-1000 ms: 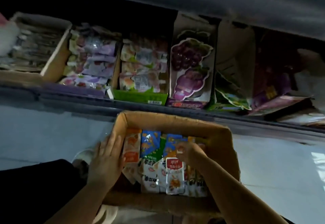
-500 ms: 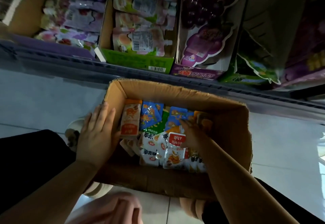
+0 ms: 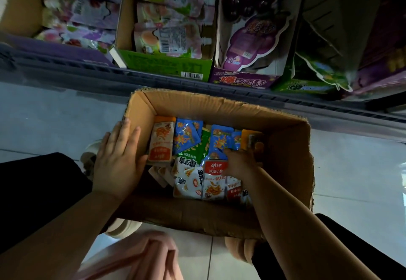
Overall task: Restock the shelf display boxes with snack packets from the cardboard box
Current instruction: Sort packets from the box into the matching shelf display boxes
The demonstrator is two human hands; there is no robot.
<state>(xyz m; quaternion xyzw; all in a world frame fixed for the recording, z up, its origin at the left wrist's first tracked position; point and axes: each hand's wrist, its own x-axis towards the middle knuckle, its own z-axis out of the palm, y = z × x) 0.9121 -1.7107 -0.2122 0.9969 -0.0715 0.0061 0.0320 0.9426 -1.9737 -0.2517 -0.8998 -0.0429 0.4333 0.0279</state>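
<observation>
fingers (image 3: 125, 134) of the left hand (image 3: 118, 161) lie straight on the cardboard box (image 3: 219, 104) wall, the right hand (image 3: 239, 163) digs curled among the snack packets (image 3: 186, 137), grip unclear, and with the box full on the floor below the shelf display boxes (image 3: 162, 62), most restocking seems left.

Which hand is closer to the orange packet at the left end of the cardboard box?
Left. The left hand lies over the left wall of the cardboard box, thumb beside the orange packet. The right hand is farther right, among the white packets.
</observation>
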